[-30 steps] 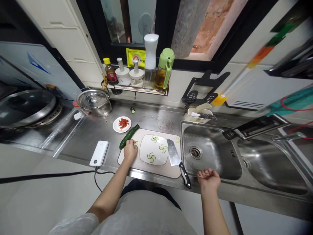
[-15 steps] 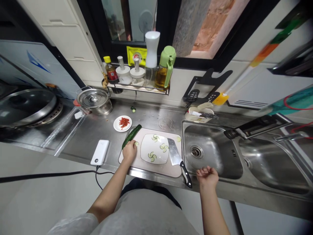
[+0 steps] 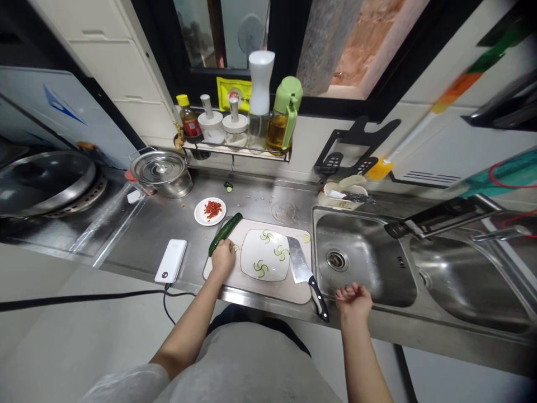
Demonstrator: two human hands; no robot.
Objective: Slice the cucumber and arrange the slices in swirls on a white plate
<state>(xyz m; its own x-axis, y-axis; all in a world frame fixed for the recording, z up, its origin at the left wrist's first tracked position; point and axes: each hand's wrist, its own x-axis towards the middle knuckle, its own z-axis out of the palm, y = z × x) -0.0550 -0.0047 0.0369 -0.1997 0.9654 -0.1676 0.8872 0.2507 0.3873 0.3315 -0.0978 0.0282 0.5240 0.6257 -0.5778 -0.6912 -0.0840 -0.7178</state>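
Note:
My left hand (image 3: 223,258) is closed over the left part of the pink cutting board (image 3: 277,292), beside a dark green cucumber (image 3: 225,233). A pale green slice (image 3: 235,247) shows at its fingertips. On the board sits a white square plate (image 3: 251,254) with green curved pieces arranged as pinwheels. A cleaver (image 3: 298,263) rests along the plate's right side, its black handle over the board's edge. Another pale slice (image 3: 306,238) lies at the board's upper right. My right hand (image 3: 353,298) is at the sink's front edge, fingers curled, nothing visible in it.
A small plate (image 3: 210,221) of red pieces stands behind the board. A white power bank (image 3: 171,261) with a cable lies left. Farther off are a lidded steel pot (image 3: 172,187), a shelf of condiments (image 3: 239,149) and the sink (image 3: 356,246) at right.
My left hand has shifted slightly down and right, away from the cucumber. My right hand has moved slightly left and up, its fingers still curled.

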